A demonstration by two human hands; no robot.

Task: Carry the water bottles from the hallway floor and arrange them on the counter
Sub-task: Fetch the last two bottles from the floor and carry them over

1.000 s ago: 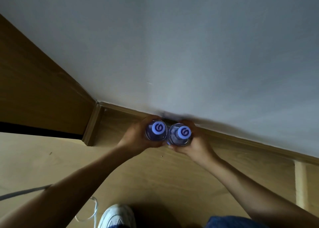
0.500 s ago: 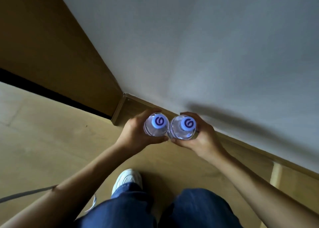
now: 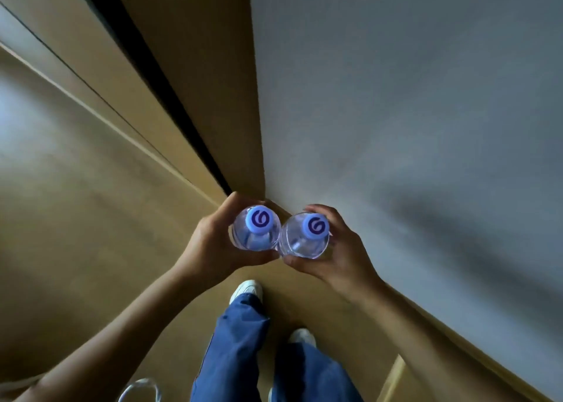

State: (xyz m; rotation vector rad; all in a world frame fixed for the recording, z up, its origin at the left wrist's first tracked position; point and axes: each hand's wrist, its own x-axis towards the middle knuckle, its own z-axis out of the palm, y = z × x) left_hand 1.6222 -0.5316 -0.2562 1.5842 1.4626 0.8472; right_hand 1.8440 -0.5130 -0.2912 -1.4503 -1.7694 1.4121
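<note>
Wood floor (image 3: 91, 249) below; left hand (image 3: 210, 246), right hand (image 3: 341, 249) each grip clear water bottle (image 3: 256, 232), (image 3: 304, 240).

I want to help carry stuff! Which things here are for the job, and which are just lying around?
For the job:
left bottle, held in the left hand
right bottle, held in the right hand

Just lying around:
white cord on the floor
wall

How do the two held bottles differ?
The left bottle is gripped by the left hand; the right bottle by the right hand. The left bottle sits slightly farther from the camera-wearer. Both are clear, upright, with blue swirl-marked caps, sides touching.
</note>
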